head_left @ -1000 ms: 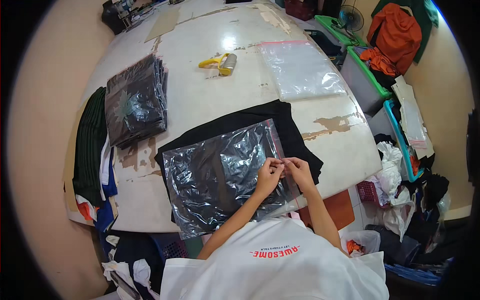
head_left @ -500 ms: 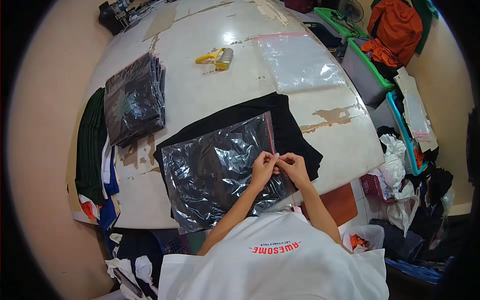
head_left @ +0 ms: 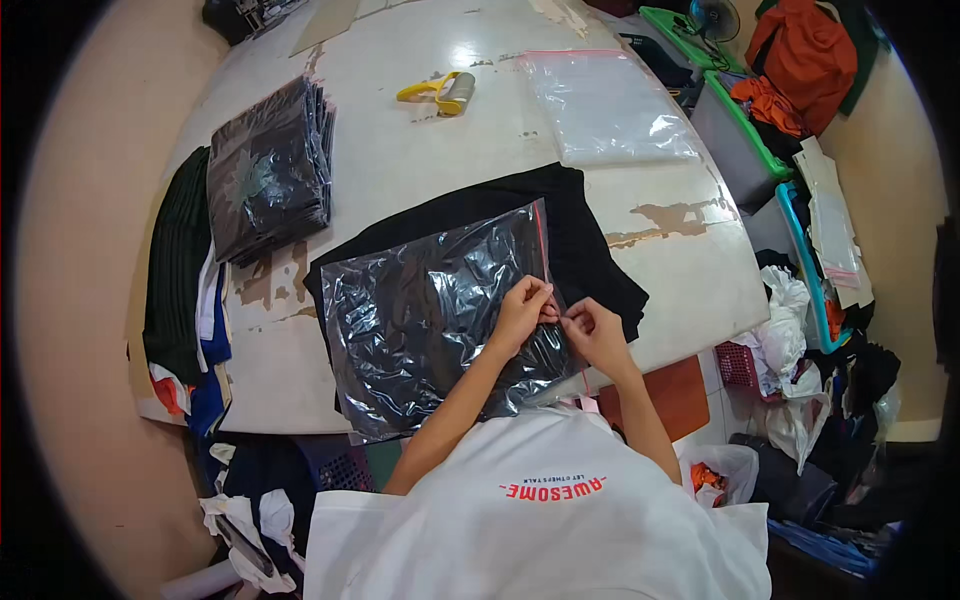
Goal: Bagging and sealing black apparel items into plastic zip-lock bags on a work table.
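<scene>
A clear zip bag (head_left: 420,320) with a dark folded garment inside lies at a slant on a larger spread of black cloth (head_left: 570,215). A red zip strip (head_left: 542,235) runs along the bag's right edge. Midway down that edge, my left hand (head_left: 522,312) is closed, thumb and fingertips pinching the bag at the strip. Just right of it and a little lower, my right hand (head_left: 598,332) pinches the same edge with its fingers curled. A small gap separates the two hands. The strip between and beneath the fingers is partly hidden.
A stack of bagged dark garments (head_left: 270,175) stands at left beside folded dark green clothes (head_left: 178,270). Farther back lie a yellow-handled lint roller (head_left: 440,95) and flat clear zip bags (head_left: 610,105). Green-rimmed bins (head_left: 745,130) line the right side, past the table's edge.
My right hand has drawn slightly away from the left, rightward along the zip edge. My left hand keeps its pinch. The whole view has shifted a little, so the table appears higher.
</scene>
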Demonstrator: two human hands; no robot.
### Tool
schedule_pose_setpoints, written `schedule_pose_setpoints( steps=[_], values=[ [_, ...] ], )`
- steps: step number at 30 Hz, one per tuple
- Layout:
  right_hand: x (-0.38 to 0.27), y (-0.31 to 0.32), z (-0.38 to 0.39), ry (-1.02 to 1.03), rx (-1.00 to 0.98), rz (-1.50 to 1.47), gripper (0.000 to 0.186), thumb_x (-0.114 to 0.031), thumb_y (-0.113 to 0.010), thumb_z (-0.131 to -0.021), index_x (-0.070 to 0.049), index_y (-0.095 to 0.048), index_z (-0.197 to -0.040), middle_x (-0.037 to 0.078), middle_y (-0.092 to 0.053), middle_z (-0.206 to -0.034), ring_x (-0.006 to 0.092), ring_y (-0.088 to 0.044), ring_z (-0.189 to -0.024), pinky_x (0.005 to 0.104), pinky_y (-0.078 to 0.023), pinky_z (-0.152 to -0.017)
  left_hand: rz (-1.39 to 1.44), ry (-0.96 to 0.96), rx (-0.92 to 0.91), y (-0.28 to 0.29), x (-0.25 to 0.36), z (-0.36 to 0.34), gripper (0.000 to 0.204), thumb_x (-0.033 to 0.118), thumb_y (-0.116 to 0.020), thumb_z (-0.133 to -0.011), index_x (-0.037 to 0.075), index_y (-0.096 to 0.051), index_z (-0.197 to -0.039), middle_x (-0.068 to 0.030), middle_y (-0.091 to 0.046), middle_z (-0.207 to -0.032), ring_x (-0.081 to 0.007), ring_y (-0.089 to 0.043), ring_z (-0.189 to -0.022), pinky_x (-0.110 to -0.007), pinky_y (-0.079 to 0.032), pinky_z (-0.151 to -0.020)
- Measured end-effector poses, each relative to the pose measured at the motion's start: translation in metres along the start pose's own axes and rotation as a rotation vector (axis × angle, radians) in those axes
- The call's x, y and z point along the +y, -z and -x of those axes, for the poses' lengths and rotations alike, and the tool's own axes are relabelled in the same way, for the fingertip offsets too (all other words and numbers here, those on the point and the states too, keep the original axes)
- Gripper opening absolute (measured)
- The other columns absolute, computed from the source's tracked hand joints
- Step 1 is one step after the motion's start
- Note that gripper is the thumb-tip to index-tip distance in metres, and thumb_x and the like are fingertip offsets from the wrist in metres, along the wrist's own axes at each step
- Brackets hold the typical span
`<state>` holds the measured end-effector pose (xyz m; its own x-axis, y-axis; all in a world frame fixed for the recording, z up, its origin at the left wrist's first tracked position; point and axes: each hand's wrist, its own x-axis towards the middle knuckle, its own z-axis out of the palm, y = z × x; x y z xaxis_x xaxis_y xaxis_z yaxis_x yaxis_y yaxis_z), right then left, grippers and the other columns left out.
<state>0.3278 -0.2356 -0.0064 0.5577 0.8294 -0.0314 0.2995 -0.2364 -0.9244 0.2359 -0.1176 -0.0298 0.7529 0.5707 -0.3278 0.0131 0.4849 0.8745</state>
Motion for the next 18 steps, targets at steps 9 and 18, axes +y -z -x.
schedule_pose_setpoints(
  steps=[9,18],
  values=[
    [-0.016,0.016,0.032,-0.059,-0.426,0.338,0.017,-0.014,-0.047,-0.079,0.001,-0.050,-0.073,0.018,-0.055,-0.063,0.0333,-0.057,-0.061,0.0379,-0.043,-0.054,-0.018,0.050,0.107,0.000,0.016,0.009,0.019,0.021,-0.052,-0.084,0.004,-0.047,-0.078,-0.0034,-0.050,-0.066,-0.0082,-0.052,-0.055,-0.021,-0.048,-0.046],
    [-0.026,-0.027,0.036,0.060,-0.199,-0.222,0.017,-0.010,-0.039,-0.087,0.003,-0.045,-0.079,0.010,-0.046,-0.060,0.0110,-0.040,-0.055,0.0263,-0.036,-0.050,-0.574,-0.143,0.023,-0.009,0.020,0.088,0.035,0.025,-0.042,-0.088,-0.002,-0.044,-0.068,-0.0131,-0.046,-0.049,-0.0154,-0.046,-0.039,-0.031,-0.034,-0.038]
  ],
)
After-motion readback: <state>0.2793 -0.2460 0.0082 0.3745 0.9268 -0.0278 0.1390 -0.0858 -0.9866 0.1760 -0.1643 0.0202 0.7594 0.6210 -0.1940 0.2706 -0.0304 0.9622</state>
